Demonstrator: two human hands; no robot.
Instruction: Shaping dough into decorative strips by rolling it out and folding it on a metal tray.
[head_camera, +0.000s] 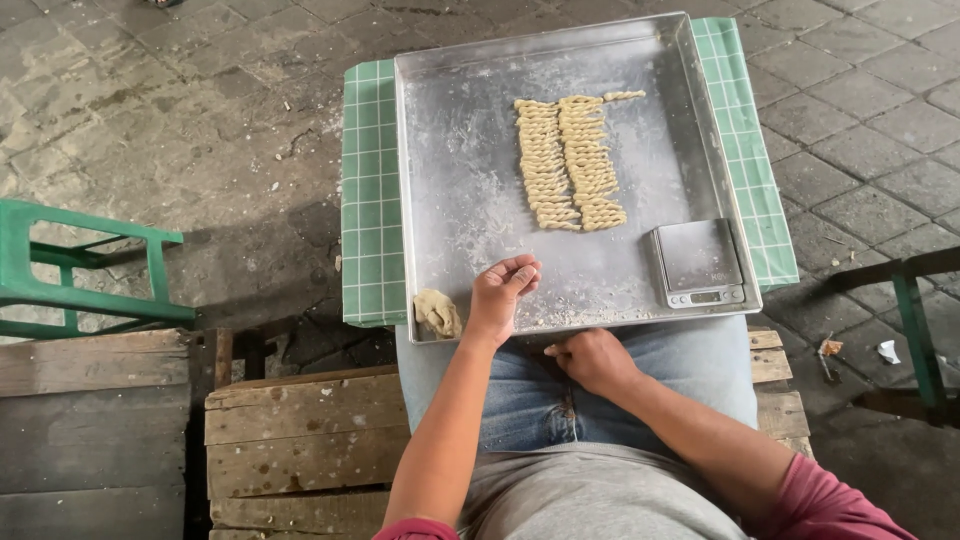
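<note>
Fingers (520, 270) of left hand (503, 295) pinched together over tray (450, 180), dough lump (437, 312) just beside, twisted dough rows (568, 165) beyond, right hand (592, 358) curled shut on lap.

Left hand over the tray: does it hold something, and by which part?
The left hand has its fingertips pinched together; whether dough is between them cannot be told.

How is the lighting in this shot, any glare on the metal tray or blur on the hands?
Head view: soft, even daylight; the metal tray shows a dull sheen, no hard glare. The left hand, right hand and twisted dough strips look sharp. A shadow darkens the paving left of the tray.
</note>
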